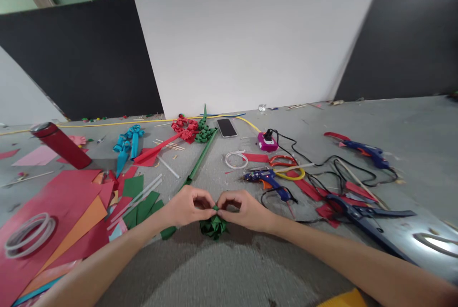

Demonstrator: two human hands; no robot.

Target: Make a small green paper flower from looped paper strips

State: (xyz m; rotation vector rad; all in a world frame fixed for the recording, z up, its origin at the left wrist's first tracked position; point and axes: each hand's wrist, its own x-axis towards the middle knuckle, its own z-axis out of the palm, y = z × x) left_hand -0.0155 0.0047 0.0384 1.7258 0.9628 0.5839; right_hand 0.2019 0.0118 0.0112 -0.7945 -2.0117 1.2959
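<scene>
A green folded-paper ornament [213,229] with many pointed folds lies on the grey floor right in front of me. My left hand [189,208] pinches a small green paper piece at its top between thumb and forefinger. From the other side my right hand [241,209] pinches the same spot, thumb and fingertip nearly meeting the left ones. The exact shape of the pinched bit is hidden by my fingertips. Behind my left hand runs a long green paper tube [202,157], and cut green paper pieces [143,209] lie to its left.
Blue glue guns [268,180] with black cables, scissors [296,173], a dark cutter [365,221] and a purple power socket [267,141] lie on the right. Leftward are red paper sheets [67,197], a red bottle [60,145] and tape rolls [30,235]. A phone [227,128] lies ahead.
</scene>
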